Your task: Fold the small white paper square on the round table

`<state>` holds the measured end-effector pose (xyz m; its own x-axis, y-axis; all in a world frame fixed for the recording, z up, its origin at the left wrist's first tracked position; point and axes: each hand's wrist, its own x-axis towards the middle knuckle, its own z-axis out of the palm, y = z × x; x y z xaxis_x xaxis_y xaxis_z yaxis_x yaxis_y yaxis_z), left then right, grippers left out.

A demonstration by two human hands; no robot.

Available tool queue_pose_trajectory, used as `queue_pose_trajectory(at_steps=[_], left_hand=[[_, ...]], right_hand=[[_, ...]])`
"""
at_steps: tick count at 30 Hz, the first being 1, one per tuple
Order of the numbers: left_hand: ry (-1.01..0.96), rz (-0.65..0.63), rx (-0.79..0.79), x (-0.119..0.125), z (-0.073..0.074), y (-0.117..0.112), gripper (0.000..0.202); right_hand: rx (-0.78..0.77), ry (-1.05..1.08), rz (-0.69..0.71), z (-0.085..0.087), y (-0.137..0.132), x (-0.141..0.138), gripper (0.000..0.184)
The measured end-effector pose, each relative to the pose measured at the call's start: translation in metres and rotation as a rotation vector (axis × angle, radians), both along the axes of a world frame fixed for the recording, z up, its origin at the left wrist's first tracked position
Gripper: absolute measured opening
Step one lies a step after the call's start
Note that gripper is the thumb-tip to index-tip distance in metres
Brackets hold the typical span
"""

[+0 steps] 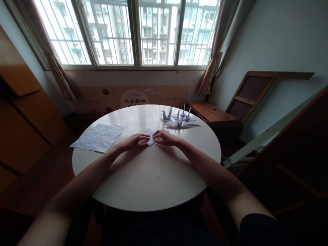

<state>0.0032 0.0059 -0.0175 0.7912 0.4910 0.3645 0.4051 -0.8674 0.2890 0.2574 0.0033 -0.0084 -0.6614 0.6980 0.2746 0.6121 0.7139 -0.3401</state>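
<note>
In the head view, a small folded paper lies mid-bench, left of the paper cranes. The left hand and right hand, fingers bent nearly together, grip opposite sides. Creasing seems in hand; the next move calls for aligned layers and light, even fingertip pressure.

The folded paper is pale lavender-white, as are the cranes, which shade to grey. The sheet is a pale bluish grey, its creases making a pattern of crossing lines. The counter is plain white. The curtains are dusky pinkish brown, the cabinet orange-brown, the floor dark reddish brown. The tan board bears black characters on a paler circle, plus a dark red square. The sleeve looks black.
</note>
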Motion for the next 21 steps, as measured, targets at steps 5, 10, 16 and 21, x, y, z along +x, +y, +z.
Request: queue_pose_trajectory(at_steps=[5, 10, 16, 21], left_hand=[[0.004, 0.007, 0.000, -0.0005, -0.0004, 0.0004, 0.042], [0.009, 0.007, 0.004, -0.0004, 0.0007, -0.0009, 0.042], [0.011, 0.004, 0.003, 0.0001, 0.0009, -0.0003, 0.041], [0.012, 0.002, -0.007, -0.0003, 0.0006, -0.0003, 0.042]], right_hand=[[-0.002, -0.008, -0.064, 0.0021, -0.0030, -0.0013, 0.023], [-0.011, -0.021, -0.078, 0.0063, -0.0054, -0.0016, 0.023], [-0.015, -0.020, -0.064, 0.0088, -0.0068, -0.0010, 0.023], [-0.023, -0.021, -0.073, 0.0096, -0.0076, -0.0017, 0.022]])
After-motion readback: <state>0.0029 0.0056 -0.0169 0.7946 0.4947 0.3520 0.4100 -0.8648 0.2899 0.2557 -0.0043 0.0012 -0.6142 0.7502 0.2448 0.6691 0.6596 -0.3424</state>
